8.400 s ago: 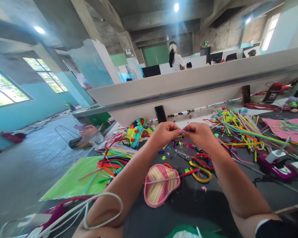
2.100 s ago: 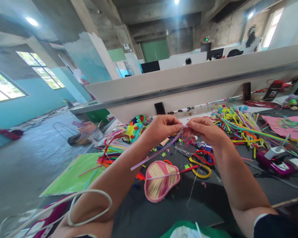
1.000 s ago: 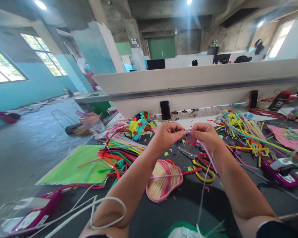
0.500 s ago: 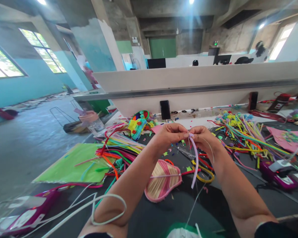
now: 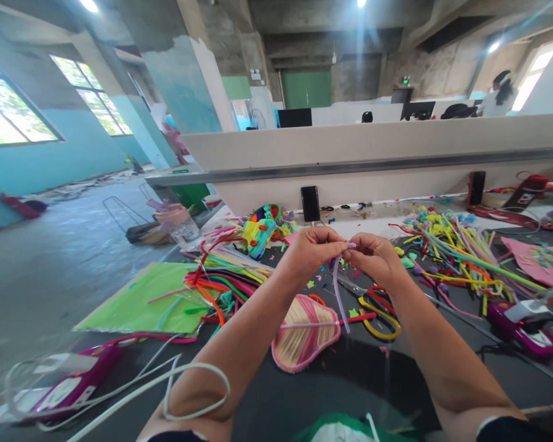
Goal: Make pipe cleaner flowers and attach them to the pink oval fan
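Observation:
A lavender pipe cleaner [image 5: 338, 293] hangs down from the fingertips of my left hand [image 5: 314, 250], which are pinched on it. My right hand [image 5: 373, 258] is closed at the same spot, its fingertips on the small lavender bunch at the top of the strip. The two hands meet above the dark table [image 5: 364, 380]. Below them lies a pink and cream woven piece with a pink rim [image 5: 304, 334]. Scissors with yellow and red handles [image 5: 380, 334] rest just under my right hand.
Bundles of coloured pipe cleaners lie left [image 5: 230, 264] and right [image 5: 465, 252]. A green sheet [image 5: 133, 298], purple power strips [image 5: 520, 334] and white cables surround the work area. A black phone [image 5: 310, 204] leans on the partition [image 5: 350, 141]; people are beyond it.
The lavender strip has swung left and now hangs nearer my left hand. Both hands have tilted slightly. The whole view has shifted a little.

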Action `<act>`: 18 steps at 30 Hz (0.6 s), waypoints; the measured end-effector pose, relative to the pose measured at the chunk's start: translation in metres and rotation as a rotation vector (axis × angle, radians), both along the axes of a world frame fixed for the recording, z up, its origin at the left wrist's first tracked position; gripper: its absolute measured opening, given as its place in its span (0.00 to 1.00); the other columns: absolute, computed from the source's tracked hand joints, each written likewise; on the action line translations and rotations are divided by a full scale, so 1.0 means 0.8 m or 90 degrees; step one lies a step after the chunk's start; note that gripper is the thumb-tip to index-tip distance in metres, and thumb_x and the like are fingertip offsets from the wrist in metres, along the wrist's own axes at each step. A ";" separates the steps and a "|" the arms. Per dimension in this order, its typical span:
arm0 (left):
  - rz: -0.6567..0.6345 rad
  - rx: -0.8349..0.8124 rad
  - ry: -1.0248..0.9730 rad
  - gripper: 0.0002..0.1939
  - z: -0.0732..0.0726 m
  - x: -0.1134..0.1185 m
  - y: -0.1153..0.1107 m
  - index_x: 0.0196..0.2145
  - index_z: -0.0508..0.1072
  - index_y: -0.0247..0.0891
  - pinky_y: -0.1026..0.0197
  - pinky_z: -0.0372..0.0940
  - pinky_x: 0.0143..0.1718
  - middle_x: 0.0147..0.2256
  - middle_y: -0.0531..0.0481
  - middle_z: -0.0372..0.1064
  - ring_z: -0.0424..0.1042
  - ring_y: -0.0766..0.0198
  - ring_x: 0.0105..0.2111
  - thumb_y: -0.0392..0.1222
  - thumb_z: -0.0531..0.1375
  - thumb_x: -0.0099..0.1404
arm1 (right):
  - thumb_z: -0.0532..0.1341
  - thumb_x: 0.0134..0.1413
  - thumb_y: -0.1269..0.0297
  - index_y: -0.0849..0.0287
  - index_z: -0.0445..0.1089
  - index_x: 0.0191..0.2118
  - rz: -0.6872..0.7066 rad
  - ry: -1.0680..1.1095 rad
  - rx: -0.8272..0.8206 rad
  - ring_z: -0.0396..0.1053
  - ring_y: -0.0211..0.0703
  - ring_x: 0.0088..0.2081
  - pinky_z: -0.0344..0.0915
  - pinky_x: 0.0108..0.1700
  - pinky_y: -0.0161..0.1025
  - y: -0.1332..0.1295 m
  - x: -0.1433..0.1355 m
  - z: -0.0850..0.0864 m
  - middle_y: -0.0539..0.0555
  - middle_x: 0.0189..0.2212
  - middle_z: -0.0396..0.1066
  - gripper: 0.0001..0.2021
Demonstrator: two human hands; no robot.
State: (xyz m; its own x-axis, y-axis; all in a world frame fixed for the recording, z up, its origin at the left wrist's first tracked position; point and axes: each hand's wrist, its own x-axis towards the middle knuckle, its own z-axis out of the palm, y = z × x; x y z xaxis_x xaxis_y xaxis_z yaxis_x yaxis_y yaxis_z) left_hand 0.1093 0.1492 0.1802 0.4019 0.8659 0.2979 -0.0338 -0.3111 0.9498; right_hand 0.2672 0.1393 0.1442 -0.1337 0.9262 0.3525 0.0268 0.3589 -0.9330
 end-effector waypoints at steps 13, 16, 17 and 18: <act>-0.108 -0.059 -0.029 0.08 0.000 -0.003 -0.006 0.26 0.77 0.34 0.67 0.58 0.23 0.23 0.52 0.68 0.65 0.72 0.21 0.42 0.67 0.51 | 0.63 0.51 0.61 0.59 0.63 0.36 0.466 0.246 -0.107 0.59 0.28 0.16 0.54 0.17 0.27 0.023 0.016 -0.022 0.48 0.25 0.69 0.11; -0.109 -0.055 -0.028 0.09 -0.007 -0.001 0.000 0.27 0.78 0.35 0.66 0.56 0.20 0.27 0.53 0.66 0.64 0.74 0.19 0.43 0.67 0.51 | 0.66 0.48 0.62 0.62 0.65 0.39 0.551 0.191 -0.119 0.59 0.27 0.14 0.53 0.16 0.28 0.028 0.019 -0.024 0.54 0.31 0.73 0.14; -0.107 -0.055 -0.026 0.09 -0.009 0.000 0.002 0.27 0.78 0.35 0.66 0.56 0.20 0.28 0.53 0.65 0.63 0.74 0.19 0.43 0.67 0.51 | 0.67 0.46 0.62 0.63 0.66 0.40 0.563 0.183 -0.124 0.59 0.27 0.14 0.52 0.15 0.28 0.029 0.020 -0.025 0.55 0.31 0.74 0.16; -0.099 -0.051 -0.024 0.08 -0.011 0.001 0.004 0.27 0.78 0.35 0.66 0.56 0.20 0.29 0.53 0.65 0.63 0.74 0.20 0.43 0.67 0.51 | 0.68 0.45 0.62 0.63 0.66 0.40 0.563 0.183 -0.130 0.58 0.26 0.13 0.51 0.15 0.27 0.031 0.020 -0.026 0.54 0.30 0.74 0.17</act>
